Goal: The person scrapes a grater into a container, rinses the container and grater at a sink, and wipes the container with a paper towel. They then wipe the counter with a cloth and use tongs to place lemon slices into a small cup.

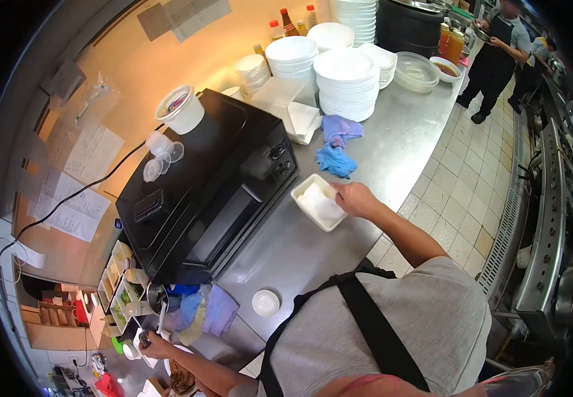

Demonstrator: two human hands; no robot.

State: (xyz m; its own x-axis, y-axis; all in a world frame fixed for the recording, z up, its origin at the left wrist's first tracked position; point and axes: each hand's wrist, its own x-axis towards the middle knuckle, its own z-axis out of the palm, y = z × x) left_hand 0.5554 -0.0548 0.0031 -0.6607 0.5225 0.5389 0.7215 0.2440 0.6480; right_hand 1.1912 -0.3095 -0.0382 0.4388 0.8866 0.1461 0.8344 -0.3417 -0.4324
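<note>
My right hand is closed at the near right edge of a small rectangular cream tub on the steel counter. White material, whose kind I cannot make out, lies in the tub. At the lower left, my left hand is closed around a small dark object, mostly hidden by the fingers. Below that hand, a browned piece of food sits on a white plate, partly covered by my forearm. A small white bowl stands on the counter between my arms.
A black microwave carries a white tub and clear plastic cups. Stacked white plates stand behind blue and purple cloths. Purple cloths lie near food trays. Another person stands beyond the counter.
</note>
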